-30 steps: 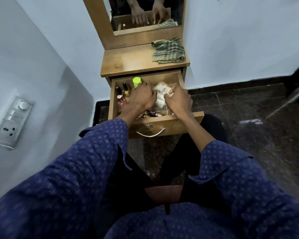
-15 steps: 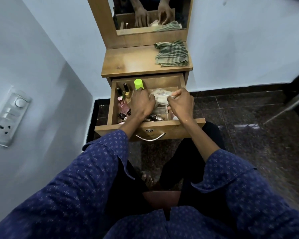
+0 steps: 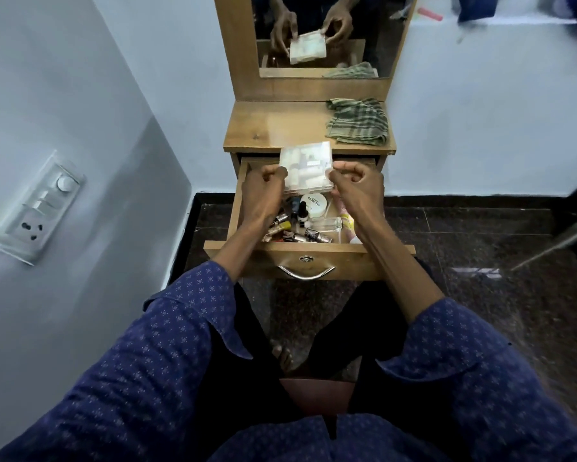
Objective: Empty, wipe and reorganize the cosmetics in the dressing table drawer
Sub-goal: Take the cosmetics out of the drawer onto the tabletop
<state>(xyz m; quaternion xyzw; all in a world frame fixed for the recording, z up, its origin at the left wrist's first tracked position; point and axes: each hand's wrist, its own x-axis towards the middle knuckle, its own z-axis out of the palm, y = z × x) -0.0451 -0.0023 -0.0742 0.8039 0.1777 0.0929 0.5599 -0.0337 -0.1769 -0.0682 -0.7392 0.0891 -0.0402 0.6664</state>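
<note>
The wooden drawer (image 3: 308, 253) of the dressing table stands pulled out. A clear plastic case (image 3: 306, 166) with small pale items inside is lifted above its back half. My left hand (image 3: 263, 191) pinches the case's left edge and my right hand (image 3: 353, 185) pinches its right edge. Below it lie loose cosmetics (image 3: 297, 233): nail polish bottles, lipstick tubes, a round white jar (image 3: 314, 204) and a clear glass bottle (image 3: 327, 225). A folded green checked cloth (image 3: 358, 121) rests on the tabletop (image 3: 273, 128) at the right.
A mirror (image 3: 323, 31) above the tabletop reflects both hands and the case. A switch panel (image 3: 35, 208) is fixed on the left wall. Dark tiled floor (image 3: 480, 261) spreads to the right, with a metal bar at the far right edge.
Both hands have lifted the clear case up out of the drawer to tabletop height. The cosmetics beneath it are now uncovered. The camera has tilted up.
</note>
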